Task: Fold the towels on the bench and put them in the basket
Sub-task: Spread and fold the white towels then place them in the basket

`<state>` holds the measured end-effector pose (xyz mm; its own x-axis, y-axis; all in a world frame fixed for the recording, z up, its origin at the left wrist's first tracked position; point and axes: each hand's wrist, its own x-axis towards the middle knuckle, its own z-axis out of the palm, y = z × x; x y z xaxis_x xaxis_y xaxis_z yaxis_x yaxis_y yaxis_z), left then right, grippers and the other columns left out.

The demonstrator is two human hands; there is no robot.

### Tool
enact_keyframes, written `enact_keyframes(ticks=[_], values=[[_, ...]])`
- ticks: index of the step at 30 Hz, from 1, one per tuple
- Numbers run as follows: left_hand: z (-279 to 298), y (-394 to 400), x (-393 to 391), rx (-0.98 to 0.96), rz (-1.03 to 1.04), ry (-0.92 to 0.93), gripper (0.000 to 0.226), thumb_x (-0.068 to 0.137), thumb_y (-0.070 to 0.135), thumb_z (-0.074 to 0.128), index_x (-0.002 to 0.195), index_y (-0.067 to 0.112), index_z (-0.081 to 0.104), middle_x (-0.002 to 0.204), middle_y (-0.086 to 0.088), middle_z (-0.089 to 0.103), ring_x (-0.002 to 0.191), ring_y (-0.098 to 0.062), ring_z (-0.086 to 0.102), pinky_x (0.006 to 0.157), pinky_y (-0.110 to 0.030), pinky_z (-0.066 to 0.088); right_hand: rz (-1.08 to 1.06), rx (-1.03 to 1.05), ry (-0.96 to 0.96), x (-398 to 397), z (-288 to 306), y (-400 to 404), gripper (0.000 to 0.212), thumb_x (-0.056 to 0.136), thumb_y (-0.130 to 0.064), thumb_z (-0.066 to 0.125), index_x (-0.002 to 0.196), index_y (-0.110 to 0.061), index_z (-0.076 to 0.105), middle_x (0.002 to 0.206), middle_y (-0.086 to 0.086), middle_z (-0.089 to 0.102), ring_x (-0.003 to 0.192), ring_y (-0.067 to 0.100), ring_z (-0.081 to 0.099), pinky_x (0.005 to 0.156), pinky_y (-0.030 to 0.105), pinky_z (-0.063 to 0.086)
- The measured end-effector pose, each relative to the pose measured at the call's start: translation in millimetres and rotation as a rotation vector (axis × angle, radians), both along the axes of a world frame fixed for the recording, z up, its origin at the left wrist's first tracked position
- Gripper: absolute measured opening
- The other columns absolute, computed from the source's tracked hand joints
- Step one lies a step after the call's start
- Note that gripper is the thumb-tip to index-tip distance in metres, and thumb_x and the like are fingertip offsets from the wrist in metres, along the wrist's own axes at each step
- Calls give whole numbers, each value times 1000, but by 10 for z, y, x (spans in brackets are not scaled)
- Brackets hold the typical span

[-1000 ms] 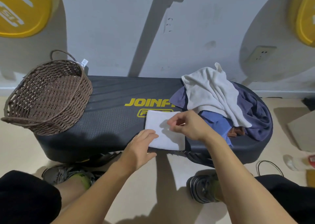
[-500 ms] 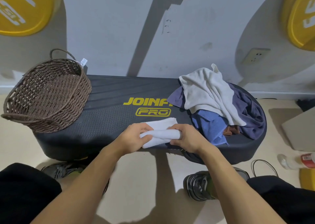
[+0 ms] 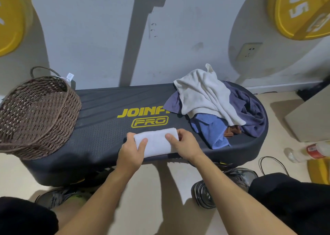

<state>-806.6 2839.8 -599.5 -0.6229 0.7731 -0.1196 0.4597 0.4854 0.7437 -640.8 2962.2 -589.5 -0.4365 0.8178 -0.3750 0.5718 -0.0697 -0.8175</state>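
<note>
A black padded bench (image 3: pixel 100 131) with yellow lettering, set against a pale grey wall (image 3: pixel 100 38); beige floor (image 3: pixel 160 190) below. Yellow weight plates (image 3: pixel 294 11) at the upper corners of the wall, a wall socket (image 3: pixel 249 51) to the right. On the floor at right, a plastic bottle (image 3: pixel 310 151) lying down and a loop of black cable (image 3: pixel 273 165). At the bench's left end, a brown woven basket (image 3: pixel 35 113), tipped toward the camera.

Both arms reaching forward over the near edge of the bench. Left hand (image 3: pixel 132 152) gripping the left end of a small white towel (image 3: pixel 157 142), thumb on top, fingers curled round its far side. Right hand (image 3: pixel 184 145) gripping the right end in the same way, thumb on top, fingers wrapped behind.

Small white towel folded into a thick, narrow band, lying near the front edge of the bench, just below the lettering, well apart from the basket. At the right end of the bench, a loose pile: a cream towel (image 3: pixel 205 93) on top, a dark purple towel (image 3: pixel 250 113) under it, a blue towel (image 3: pixel 210 127) at the front, a bit of brown cloth (image 3: pixel 232 130) in between.
</note>
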Motion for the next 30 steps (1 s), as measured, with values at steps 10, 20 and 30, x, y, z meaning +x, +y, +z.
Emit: enact_keyframes(ticks=[10,20,30], values=[[55,200,-5,-309,77,197,40,100,53,35,103,15,44,100,-15,65,88,-32,59,70,-38,45,-112,66,-218,-55,-55,-23,27,93,-43,60,98,-19,51,96,2,63,90,24,58,70,29,37],[47,158,-145,-415,176,86,66,90,71,38,85,7,56,91,-12,64,80,-30,54,69,-36,45,-28,25,-453,-179,-28,74,41,95,-45,53,106,-5,58,115,17,63,107,37,59,78,35,41],[366,275,-229,-236,371,-1100,52,70,49,85,101,10,68,69,3,69,65,-21,67,69,-33,59,-21,-75,-395,-102,80,112,43,96,-43,56,106,-1,61,108,22,67,96,39,68,84,45,57]])
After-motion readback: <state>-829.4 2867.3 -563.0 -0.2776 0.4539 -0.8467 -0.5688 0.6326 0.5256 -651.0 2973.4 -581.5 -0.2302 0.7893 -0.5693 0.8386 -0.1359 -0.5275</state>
